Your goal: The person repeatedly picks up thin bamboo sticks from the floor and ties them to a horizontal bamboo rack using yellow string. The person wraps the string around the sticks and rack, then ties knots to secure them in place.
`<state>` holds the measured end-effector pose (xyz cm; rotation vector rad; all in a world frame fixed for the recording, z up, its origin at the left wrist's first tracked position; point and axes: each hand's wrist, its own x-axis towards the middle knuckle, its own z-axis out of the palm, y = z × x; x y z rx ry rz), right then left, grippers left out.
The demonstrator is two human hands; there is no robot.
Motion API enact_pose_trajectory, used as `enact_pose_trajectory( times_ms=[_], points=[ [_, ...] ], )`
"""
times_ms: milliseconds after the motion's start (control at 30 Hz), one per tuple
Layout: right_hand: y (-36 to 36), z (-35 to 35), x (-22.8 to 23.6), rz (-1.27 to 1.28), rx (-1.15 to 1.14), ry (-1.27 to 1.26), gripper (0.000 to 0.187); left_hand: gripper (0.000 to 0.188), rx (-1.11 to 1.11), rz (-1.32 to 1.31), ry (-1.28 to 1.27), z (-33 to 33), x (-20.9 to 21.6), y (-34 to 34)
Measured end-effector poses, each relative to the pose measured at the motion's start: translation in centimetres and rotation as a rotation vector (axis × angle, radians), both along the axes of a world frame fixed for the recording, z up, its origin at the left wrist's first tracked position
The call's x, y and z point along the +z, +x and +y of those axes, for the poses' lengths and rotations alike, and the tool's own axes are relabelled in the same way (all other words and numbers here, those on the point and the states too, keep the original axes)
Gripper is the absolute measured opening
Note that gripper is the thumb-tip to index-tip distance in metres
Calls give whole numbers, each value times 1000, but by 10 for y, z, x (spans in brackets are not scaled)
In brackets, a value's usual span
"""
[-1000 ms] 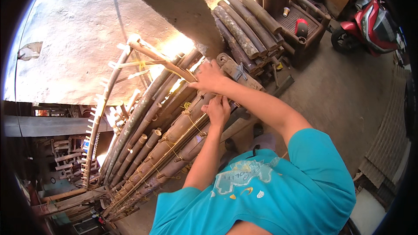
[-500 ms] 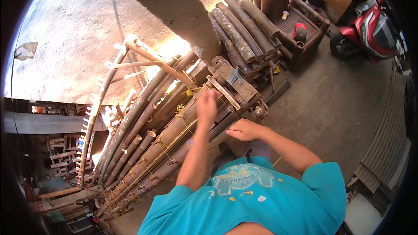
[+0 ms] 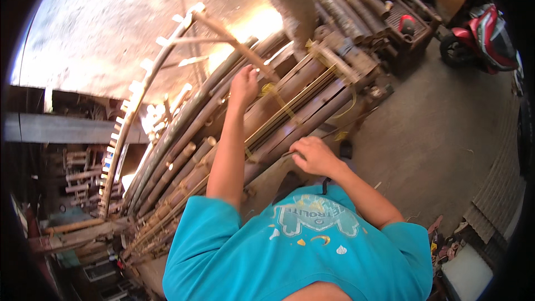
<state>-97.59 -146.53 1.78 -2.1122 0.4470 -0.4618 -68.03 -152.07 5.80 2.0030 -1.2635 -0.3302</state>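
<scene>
My left hand (image 3: 244, 86) is raised over the bamboo poles, its fingers closed; whatever they may hold is too small to make out. Closer to my body, my right hand (image 3: 313, 153) is closed in a pinch, with a thin dark end poking out at its fingertips; its kind cannot be told. Between and beyond the hands lie long, thick bamboo poles (image 3: 304, 128), side by side on a slant. Yellow cord (image 3: 285, 107) is wrapped round them, and a loose loop of it hangs near their far right end. A short wooden crosspiece (image 3: 336, 62) lies across that end.
Cut bamboo lengths (image 3: 343, 8) are stacked at the back right beside a bamboo bench (image 3: 417, 17). A red scooter (image 3: 486, 39) stands farther right. On the left rises a curved pole frame with pegs (image 3: 129, 108). Corrugated sheets (image 3: 490, 189) lie at the right edge.
My view has shifted, so the poles sit farther right and higher. My left hand has moved left and up, away from the crosspiece. My right hand stays low and closed.
</scene>
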Motion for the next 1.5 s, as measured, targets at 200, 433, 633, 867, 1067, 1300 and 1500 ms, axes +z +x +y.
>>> enact_pose_trajectory(
  times_ms=[200,433,633,867,1067,1300,1500],
  points=[
    [75,134,-23,-305,-255,1990,29,30,-133,-18,640,222,-7,34],
    [220,125,107,-521,-54,792,32,35,-19,-82,369,242,-44,-15],
    [254,31,42,262,-191,-341,47,28,103,-71,194,235,-31,-26],
    [103,97,76,285,606,115,38,27,181,-49,186,236,-42,-23],
    [94,133,-8,77,224,139,41,28,53,560,-231,181,-1,20],
    [96,166,-13,154,114,-319,16,35,223,-90,154,148,-87,104],
    [131,272,-30,43,26,730,23,38,191,-216,142,267,-14,103]
  ],
)
